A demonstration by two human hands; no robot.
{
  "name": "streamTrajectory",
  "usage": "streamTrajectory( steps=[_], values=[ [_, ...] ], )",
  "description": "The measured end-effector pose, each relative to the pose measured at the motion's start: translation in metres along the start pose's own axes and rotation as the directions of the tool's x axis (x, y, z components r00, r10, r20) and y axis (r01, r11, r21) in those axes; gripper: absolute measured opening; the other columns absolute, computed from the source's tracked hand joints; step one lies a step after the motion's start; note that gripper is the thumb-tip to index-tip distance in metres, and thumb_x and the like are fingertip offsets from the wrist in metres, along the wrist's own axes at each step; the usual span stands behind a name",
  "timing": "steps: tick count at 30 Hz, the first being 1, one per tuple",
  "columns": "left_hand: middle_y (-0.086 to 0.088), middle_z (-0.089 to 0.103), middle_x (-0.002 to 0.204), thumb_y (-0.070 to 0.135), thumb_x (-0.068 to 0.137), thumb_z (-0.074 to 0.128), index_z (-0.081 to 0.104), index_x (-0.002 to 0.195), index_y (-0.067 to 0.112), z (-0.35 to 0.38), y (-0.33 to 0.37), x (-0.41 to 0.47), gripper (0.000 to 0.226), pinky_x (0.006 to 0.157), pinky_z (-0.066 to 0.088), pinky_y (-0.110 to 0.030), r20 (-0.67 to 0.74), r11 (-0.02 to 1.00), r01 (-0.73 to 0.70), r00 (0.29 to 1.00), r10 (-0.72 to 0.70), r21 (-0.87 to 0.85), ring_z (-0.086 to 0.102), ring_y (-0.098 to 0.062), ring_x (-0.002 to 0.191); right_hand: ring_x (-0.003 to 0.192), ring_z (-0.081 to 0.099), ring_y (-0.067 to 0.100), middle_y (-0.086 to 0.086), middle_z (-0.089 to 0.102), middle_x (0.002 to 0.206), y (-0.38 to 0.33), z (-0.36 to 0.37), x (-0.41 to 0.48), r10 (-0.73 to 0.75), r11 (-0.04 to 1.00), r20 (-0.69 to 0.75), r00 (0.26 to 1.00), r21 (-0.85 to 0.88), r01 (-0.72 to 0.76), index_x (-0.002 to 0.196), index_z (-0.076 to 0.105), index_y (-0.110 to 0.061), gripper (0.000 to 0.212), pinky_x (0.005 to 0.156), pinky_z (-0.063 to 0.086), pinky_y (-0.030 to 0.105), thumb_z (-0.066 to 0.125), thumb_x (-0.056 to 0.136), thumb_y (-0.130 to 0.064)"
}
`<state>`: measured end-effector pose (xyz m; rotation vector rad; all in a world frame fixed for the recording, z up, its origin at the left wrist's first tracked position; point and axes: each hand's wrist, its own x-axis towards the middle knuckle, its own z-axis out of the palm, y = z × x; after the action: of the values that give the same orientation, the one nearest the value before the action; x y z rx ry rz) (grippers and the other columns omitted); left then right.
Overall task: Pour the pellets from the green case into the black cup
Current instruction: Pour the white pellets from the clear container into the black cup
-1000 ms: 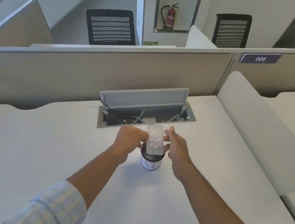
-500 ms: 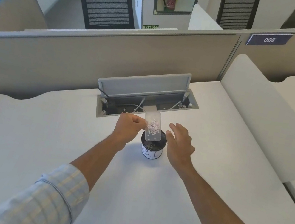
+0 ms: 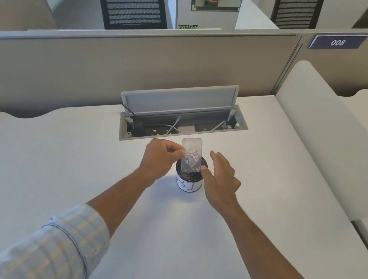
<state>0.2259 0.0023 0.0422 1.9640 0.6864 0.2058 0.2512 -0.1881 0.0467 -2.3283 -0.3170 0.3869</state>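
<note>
Seen from our head camera, our left hand [image 3: 159,157] pinches a pale, see-through rectangular plastic case [image 3: 190,154] by its left edge. Its long axis tilts up and away; its low end hangs over the round black cup [image 3: 189,181] just below the pinch. Small pellets [image 3: 191,158] sit inside. Our right hand [image 3: 219,178], fingers spread and empty, touches the cup's right side.

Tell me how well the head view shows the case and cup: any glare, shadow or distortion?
Head view: even, soft light, no glare on the case; faint shadow on the desk around the black cup; pellets read as small pale specks; wide-angle bends the partition; sleeves at the bottom edge look soft.
</note>
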Motion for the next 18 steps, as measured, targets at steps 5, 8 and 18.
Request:
streamTrajectory(
  steps=[5,8,18],
  values=[
    [0.006,0.079,0.082,0.018,0.094,0.081,0.090,0.100,0.015,0.001,0.000,-0.004,0.011,0.076,0.065,-0.033,-0.029,0.997,-0.064,0.997,0.065,0.048,0.073,-0.004,0.078,0.159,0.018,0.019,-0.003,0.027,0.175,-0.002,0.002,-0.005,-0.016,1.000,0.032,0.999,-0.003,0.016,0.156,0.044,-0.034,0.069,0.122,0.011,0.052,0.032,0.091,-0.054],
    [0.005,0.080,0.083,0.018,0.093,0.080,0.090,0.100,0.014,0.001,0.000,-0.006,0.012,0.075,0.063,-0.030,-0.036,0.994,-0.087,0.995,0.089,0.070,0.071,-0.001,0.075,0.160,0.016,0.020,-0.004,0.023,0.176,-0.003,0.001,-0.006,0.001,1.000,0.017,1.000,0.022,-0.002,0.162,0.033,-0.032,0.074,0.124,0.010,0.054,0.034,0.092,-0.054],
    [0.005,0.078,0.086,0.016,0.093,0.080,0.089,0.103,0.011,0.002,-0.001,-0.012,0.014,0.072,0.059,-0.024,-0.051,0.984,-0.134,0.989,0.141,0.119,0.068,0.002,0.075,0.159,0.020,0.022,-0.003,0.028,0.174,-0.011,-0.004,-0.013,0.015,0.996,0.068,0.998,0.086,-0.021,0.163,0.030,-0.031,0.071,0.123,0.011,0.055,0.048,0.096,-0.046]
  ],
)
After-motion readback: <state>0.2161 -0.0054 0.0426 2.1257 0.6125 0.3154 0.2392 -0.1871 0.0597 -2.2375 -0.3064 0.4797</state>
